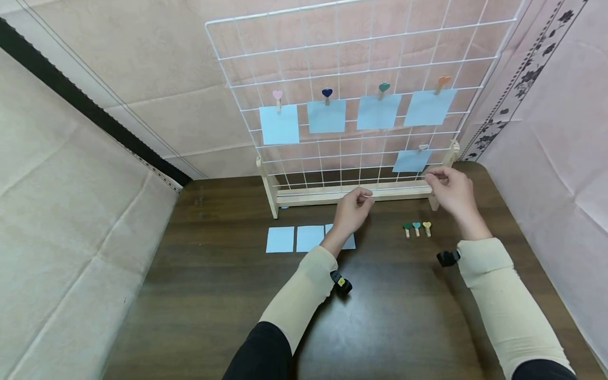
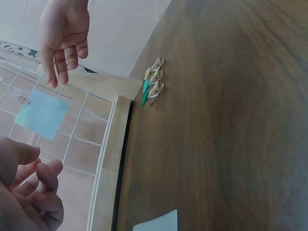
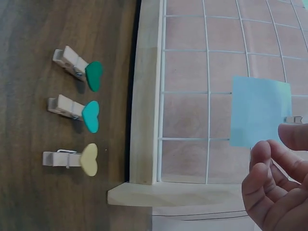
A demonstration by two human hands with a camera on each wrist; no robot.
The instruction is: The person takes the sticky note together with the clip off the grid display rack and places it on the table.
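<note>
A blue paper card hangs low at the right of the white wire grid, held by a pale clothespin. Just below and right of that card is my right hand, its fingers loosely bent and nothing between them. My left hand hovers before the grid's wooden base, loosely curled and empty, thumb apart from the fingers in the left wrist view. Higher on the grid, several blue cards hang from heart-topped clothespins, among them a pink one and an orange one.
On the table, three heart clothespins lie in a row: dark green, teal and yellow. Blue cards lie flat to the left, one partly under my left forearm. The wooden stand spans the table's back.
</note>
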